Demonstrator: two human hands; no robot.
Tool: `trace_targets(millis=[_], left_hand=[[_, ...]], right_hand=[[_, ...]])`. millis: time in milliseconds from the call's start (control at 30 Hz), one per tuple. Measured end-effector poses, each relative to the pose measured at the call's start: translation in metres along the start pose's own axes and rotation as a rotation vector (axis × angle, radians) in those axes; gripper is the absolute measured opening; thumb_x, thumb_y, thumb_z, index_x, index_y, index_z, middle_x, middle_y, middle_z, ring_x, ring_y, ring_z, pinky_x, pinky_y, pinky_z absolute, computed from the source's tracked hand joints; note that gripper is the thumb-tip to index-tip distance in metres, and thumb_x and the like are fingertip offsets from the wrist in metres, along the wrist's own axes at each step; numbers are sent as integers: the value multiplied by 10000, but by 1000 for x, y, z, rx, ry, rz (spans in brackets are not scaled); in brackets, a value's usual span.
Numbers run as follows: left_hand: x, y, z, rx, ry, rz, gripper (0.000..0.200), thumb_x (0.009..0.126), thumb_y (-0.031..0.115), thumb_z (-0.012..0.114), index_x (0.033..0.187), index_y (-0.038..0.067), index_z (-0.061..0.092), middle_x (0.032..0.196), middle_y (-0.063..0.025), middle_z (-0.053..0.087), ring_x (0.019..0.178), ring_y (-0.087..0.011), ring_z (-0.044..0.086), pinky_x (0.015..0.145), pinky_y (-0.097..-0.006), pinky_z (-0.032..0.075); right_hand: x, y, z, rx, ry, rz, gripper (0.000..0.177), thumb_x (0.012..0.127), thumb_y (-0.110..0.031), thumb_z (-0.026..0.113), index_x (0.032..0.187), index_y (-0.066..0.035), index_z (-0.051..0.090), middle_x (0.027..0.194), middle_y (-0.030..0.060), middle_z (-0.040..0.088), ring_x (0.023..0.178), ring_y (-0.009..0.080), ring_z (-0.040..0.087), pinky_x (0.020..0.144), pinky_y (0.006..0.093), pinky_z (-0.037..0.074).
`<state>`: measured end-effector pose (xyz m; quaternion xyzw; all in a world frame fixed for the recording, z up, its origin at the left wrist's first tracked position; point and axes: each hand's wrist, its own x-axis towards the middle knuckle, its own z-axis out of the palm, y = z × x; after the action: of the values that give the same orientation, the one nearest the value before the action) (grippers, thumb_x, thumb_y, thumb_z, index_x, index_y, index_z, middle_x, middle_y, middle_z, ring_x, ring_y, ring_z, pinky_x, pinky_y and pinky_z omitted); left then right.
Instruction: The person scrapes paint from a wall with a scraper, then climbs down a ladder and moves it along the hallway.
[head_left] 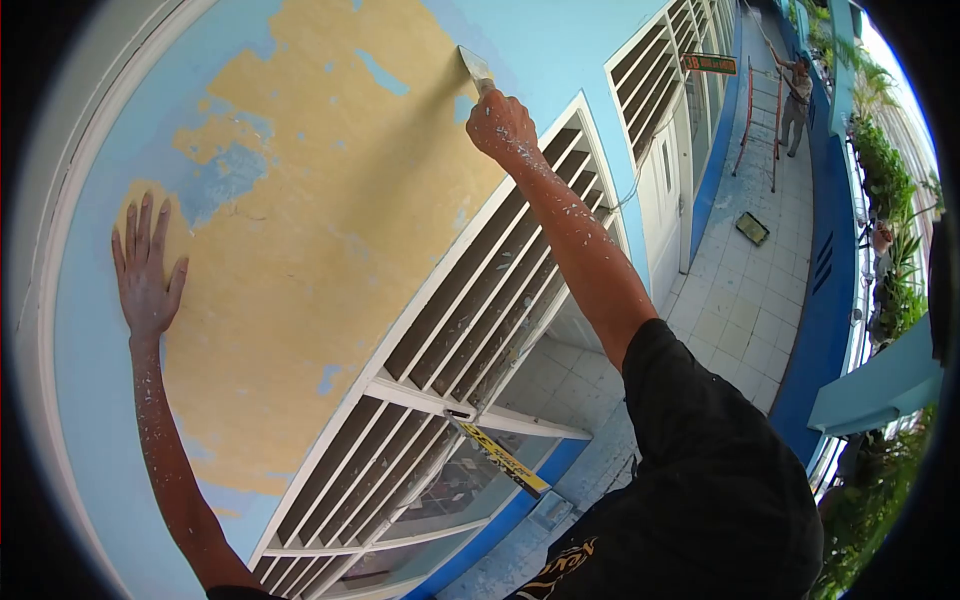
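Note:
My right hand (500,127) is raised high and gripped around a scraper (475,68), whose flat blade rests against the wall at the edge of the light blue paint. My left hand (146,272) lies flat on the wall with fingers spread, at the left border of a large yellow patch (320,230) where the blue paint is gone. Both forearms are speckled with white paint flakes. A few blue scraps (228,178) remain inside the yellow area.
A white louvred vent and window frame (470,320) runs under the patch. A tiled corridor (750,290) stretches right, with a paint tray (752,228), a red ladder (760,120) and another person (797,95) far off. Plants (885,180) line the railing.

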<state>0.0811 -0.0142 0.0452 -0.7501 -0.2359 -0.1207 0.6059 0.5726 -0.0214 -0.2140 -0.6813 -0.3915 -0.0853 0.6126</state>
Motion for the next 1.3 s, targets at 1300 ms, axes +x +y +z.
trace_targets(millis=[1300], left_hand=[[-5,-4,8,-7,38,-46,796,920,261,666,1643,240,335,1732,-25,259,1607,-264,188,1306,-569,107]], right_hand=[[23,-72,-25,-98,-119,-65,366,925,-176,540,1237,9,595,1091,290,711,1091,483,682,926,564,556]])
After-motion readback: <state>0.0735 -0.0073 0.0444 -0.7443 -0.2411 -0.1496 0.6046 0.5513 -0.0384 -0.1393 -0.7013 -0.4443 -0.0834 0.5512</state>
